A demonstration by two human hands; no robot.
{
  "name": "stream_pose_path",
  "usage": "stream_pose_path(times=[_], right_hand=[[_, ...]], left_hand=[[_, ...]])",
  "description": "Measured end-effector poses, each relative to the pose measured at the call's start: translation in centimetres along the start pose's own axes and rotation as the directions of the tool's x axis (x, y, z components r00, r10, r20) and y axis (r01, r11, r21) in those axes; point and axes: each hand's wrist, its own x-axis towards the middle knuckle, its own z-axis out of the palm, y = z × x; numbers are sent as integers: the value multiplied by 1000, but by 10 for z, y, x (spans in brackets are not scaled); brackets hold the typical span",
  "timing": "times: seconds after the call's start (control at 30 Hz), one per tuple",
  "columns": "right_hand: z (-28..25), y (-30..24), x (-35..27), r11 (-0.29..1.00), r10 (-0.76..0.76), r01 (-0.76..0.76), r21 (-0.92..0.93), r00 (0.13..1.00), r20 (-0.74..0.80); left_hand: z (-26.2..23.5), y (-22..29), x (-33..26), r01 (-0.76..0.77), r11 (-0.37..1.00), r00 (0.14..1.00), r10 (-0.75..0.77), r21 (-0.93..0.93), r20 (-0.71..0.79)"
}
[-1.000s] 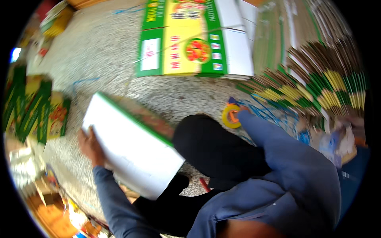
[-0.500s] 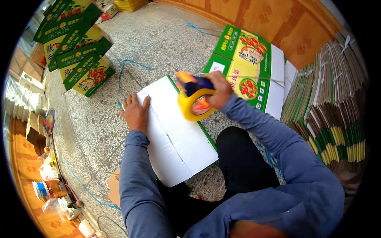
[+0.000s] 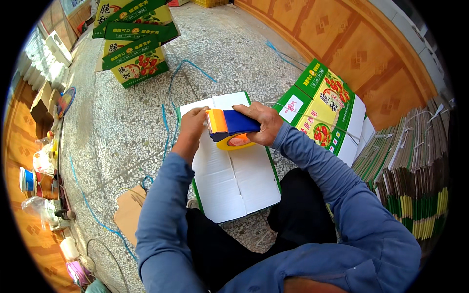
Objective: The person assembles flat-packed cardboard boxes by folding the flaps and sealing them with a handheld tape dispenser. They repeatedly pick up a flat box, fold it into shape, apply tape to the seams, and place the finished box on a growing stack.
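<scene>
Fingers of L hand (image 3: 192, 128) bent at orange front end of tape dispenser (image 3: 239, 121), can't tell if pinching tape; R hand (image 3: 266, 124) clenched round its blue body, yellow roll below. L to R: green/yellow boxes (image 3: 139, 66), w/ big dark characters, pale lettering on green bands, red fruit pics; carton (image 3: 215, 180), white face up, approx. centre seam, dispenser over upper half; tied flat bundle (image 3: 337, 105), similar print, white label w/ red mark; folded cardboard pile (image 3: 410, 166), green/yellow edges.
</scene>
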Motion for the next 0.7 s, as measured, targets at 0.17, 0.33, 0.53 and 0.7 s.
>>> stream_pose_path(times=[0.17,0.33,0.53,0.7], right_hand=[[7,9,-2,1000,-19,18,-14,1000,-17],[14,10,0,999,-49,48,-16,997,-58],[12,9,3,1000,9,-11,-29,998,-63],[11,21,11,1000,22,-22,-9,997,-73]], left_hand=[[-11,68,-72,371,927,927,-367,-50,70],[1,64,-88,274,933,951,-227,-234,208],[4,52,-81,240,873,966,-173,-425,192],[-5,43,-74,261,882,963,-210,-392,168]])
